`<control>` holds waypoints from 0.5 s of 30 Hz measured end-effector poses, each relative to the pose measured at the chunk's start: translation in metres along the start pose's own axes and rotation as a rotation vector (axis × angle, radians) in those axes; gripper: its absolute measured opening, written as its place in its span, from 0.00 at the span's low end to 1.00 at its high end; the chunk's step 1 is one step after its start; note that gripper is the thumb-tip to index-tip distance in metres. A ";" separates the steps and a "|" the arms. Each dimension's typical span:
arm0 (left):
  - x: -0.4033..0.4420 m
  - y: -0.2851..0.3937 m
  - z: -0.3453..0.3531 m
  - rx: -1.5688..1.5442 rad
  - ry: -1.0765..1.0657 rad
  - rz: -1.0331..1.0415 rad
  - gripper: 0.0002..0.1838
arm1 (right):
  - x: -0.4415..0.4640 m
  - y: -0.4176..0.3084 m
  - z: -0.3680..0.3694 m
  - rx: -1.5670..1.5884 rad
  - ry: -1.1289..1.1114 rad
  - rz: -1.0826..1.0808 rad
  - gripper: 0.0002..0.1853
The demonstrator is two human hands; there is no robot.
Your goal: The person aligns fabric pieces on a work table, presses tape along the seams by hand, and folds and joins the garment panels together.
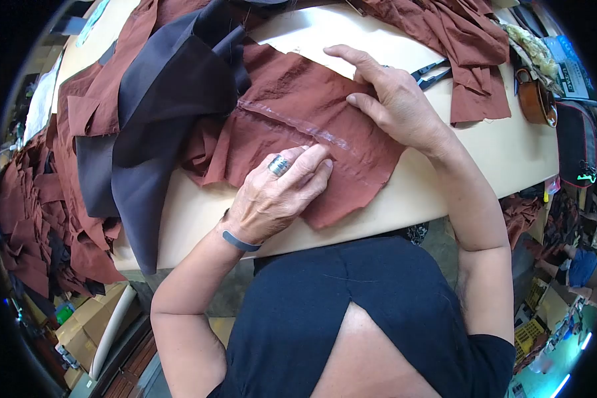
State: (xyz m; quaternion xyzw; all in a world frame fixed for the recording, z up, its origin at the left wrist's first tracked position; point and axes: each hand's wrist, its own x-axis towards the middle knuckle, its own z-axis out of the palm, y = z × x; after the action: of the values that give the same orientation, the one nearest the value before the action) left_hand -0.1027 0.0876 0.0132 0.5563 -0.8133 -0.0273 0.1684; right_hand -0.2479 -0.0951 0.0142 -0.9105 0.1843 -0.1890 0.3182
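Note:
A rust-brown fabric piece [358, 169] with a seam and pale chalk-like marks across it lies on the cream table [404, 215]. My left hand [285, 189], with a wide ring and a wristband, is closed on the fabric just below the marked seam, fingers curled together. My right hand [398, 103] rests at the upper right edge of this piece. Its fingers are apart, the index finger reaches out past the fabric, and the thumb is over the cloth. A dark navy fabric [172, 99] overlaps the rust piece on the left.
More rust-brown cloth [464, 53] is heaped at the table's far right, near a dark tool like scissors [431, 73]. A brown tape roll [536, 99] and a black pouch [577, 142] sit along the right edge. Rust cloth strips [33, 205] hang at left. A person is at far right.

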 end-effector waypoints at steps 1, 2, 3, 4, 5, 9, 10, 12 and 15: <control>0.004 0.002 -0.004 -0.005 -0.024 -0.017 0.17 | 0.000 0.001 0.000 0.021 0.006 0.001 0.32; 0.006 0.004 -0.006 -0.010 -0.047 -0.035 0.17 | 0.000 0.001 0.000 0.042 0.012 0.002 0.32; 0.006 0.004 -0.006 -0.006 -0.046 -0.028 0.16 | -0.001 0.001 0.000 0.055 0.010 0.012 0.32; 0.006 0.003 -0.005 -0.001 -0.045 -0.021 0.16 | -0.001 0.001 0.000 0.068 0.009 0.022 0.31; 0.005 0.003 -0.004 0.005 -0.044 -0.014 0.16 | -0.001 0.001 0.000 0.081 0.008 0.030 0.31; 0.002 0.002 0.000 0.061 -0.026 0.011 0.17 | -0.001 0.005 0.001 0.103 0.026 0.013 0.32; 0.001 0.003 -0.001 0.095 -0.033 0.027 0.17 | -0.001 0.007 0.002 0.110 0.039 0.004 0.34; 0.001 0.003 -0.003 0.152 -0.044 0.064 0.17 | -0.002 0.008 0.003 0.114 0.046 -0.002 0.35; 0.001 0.004 -0.006 0.218 -0.057 0.121 0.16 | -0.001 0.008 0.004 0.109 0.039 0.001 0.35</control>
State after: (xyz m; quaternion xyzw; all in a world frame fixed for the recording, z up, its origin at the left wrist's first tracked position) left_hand -0.1052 0.0891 0.0201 0.5202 -0.8479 0.0556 0.0854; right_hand -0.2487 -0.0982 0.0064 -0.8877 0.1805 -0.2165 0.3640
